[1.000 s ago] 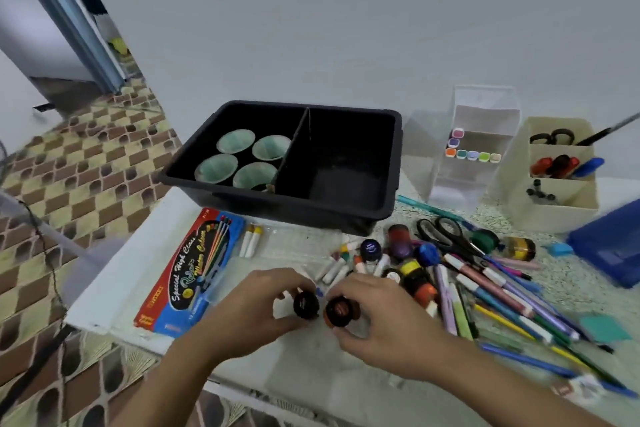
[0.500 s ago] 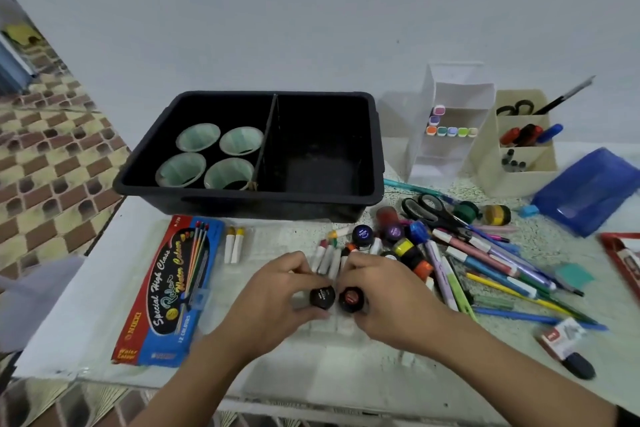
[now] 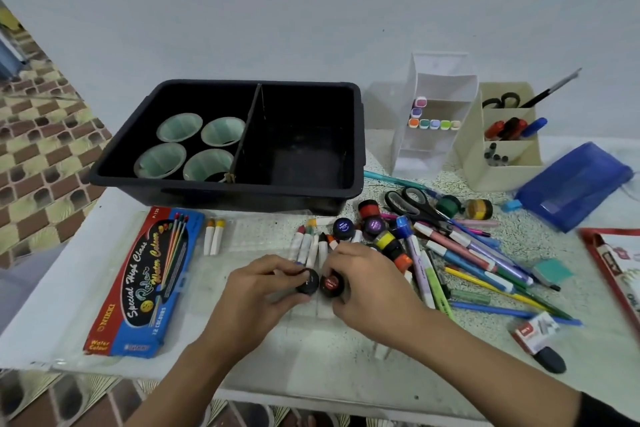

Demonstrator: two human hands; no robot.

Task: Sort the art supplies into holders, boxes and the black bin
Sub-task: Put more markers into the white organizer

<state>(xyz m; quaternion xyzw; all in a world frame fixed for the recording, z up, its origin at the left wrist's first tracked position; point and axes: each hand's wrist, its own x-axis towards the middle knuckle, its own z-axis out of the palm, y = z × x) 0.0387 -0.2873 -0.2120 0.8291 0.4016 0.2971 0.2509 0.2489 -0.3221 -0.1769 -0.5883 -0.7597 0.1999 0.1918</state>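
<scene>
My left hand grips a small black-capped paint jar at the table's front middle. My right hand grips a second jar with a reddish label right beside it; the two jars nearly touch. Behind them lie several crayons and more paint jars. The black bin stands behind, split by a divider, with several pale green cups in its left half. A white holder and a beige holder stand at the back right.
A heap of pens and markers and scissors covers the right side. A watercolour box lies at the left, two crayons beside it. A blue pouch, a red-edged packet and a small stapler box lie right.
The view swung right and steadied, bringing the blue pouch and red-edged packet into sight. Both hands still hold their jars close together at the table's front.
</scene>
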